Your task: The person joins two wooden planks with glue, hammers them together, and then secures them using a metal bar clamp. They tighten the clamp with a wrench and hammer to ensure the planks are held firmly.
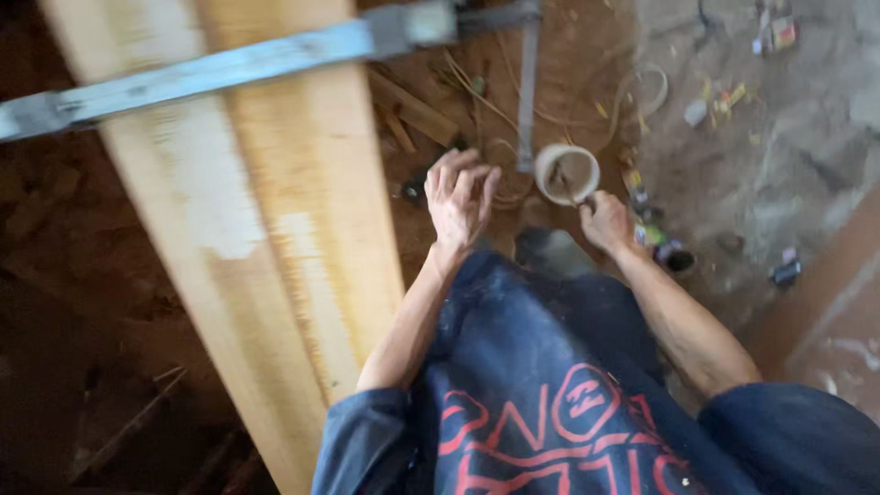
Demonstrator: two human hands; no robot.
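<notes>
A: Which packages or labels appear, and where?

B: Small scraps (pixel 724 99) in yellow, red and white lie scattered on the grey concrete floor (pixel 788 174) at far right; blur hides their shapes. 1 more bright packet (pixel 782 32) sits at the far right edge.

A: State of the hands?

B: The left hand (pixel 461 197) hangs with fingers loosely spread, holding nothing, above the brown dirt. The right hand (pixel 605 222) is closed in a pinch on a thin dark tool or stick (pixel 566 183), possibly a stirrer, dipping into the cup (pixel 566 173).

A: Where is the cup, and what surrounds it?

B: The round pale cup stands just far of the right hand, centre right. 2 long pale wooden planks (pixel 275 229), rough-grained, run near to far at left, crossed by a flat grey metal bar (pixel 211 73). Thin curled wire (pixel 642 92) lies beyond.
</notes>
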